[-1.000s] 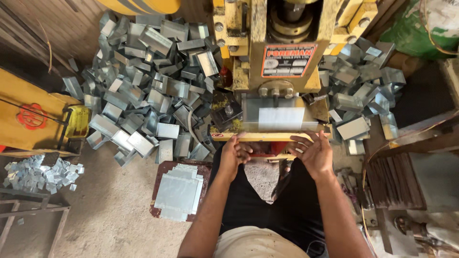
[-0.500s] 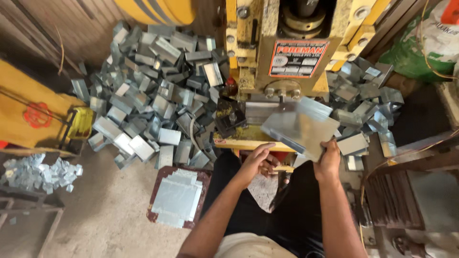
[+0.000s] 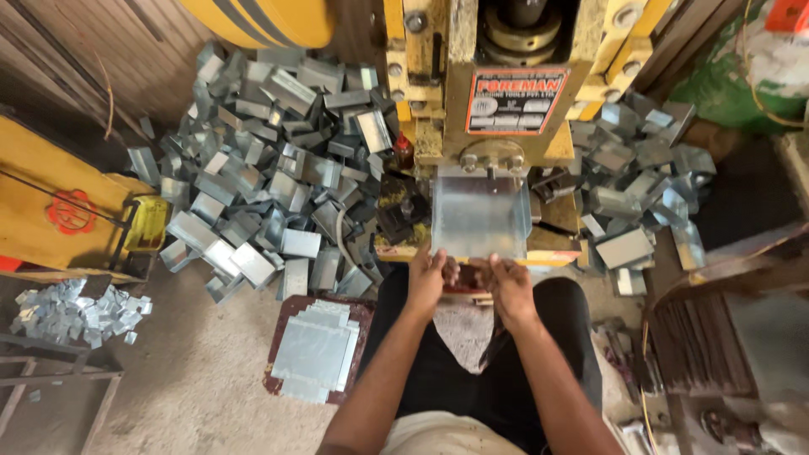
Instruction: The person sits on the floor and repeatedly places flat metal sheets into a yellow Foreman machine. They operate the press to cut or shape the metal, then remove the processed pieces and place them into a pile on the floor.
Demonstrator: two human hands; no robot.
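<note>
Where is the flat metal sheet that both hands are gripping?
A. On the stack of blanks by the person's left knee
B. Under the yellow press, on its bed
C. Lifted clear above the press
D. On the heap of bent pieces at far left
B: the left hand and right hand hold the near edge of the metal sheet, which lies on the bed below the yellow press.

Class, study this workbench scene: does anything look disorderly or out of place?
Yes: the bent metal pieces lie in a loose heap left of the yellow press, with more scattered right. The flat blanks are stacked neatly.
</note>
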